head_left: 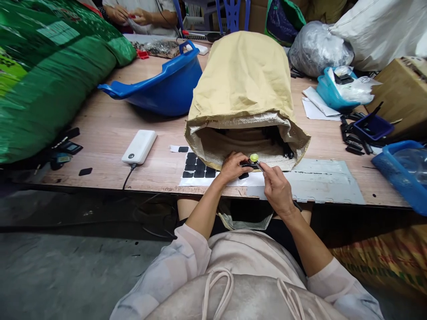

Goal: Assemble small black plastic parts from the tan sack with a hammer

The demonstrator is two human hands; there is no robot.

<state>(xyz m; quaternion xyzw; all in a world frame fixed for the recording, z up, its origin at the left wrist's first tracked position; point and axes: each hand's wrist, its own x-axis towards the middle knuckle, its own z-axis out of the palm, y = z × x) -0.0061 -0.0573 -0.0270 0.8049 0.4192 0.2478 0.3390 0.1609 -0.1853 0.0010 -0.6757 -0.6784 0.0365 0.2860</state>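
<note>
Just in front of the open mouth of a tan sack [247, 80], my left hand [233, 166] pinches a small black part [249, 164] by its end. My right hand [278, 189] is closed around a tool with a round yellow-green head [254, 158], a metal neck and a dark handle end, like a small mallet. Its head is right at the black part; whether they touch I cannot tell. Black parts [287, 149] lie inside the sack, mostly in shadow. Beside my left hand, a white sheet bears several black rounded-square pads [199, 168].
On the left lie a white power bank [140, 146] with a cable, a blue basin [167, 84] and big green bags [60, 80]. A grey board [327, 180], a purple tray [373, 126] and a blue basket [405, 173] are right. Another person's hands [133, 17] work across the table.
</note>
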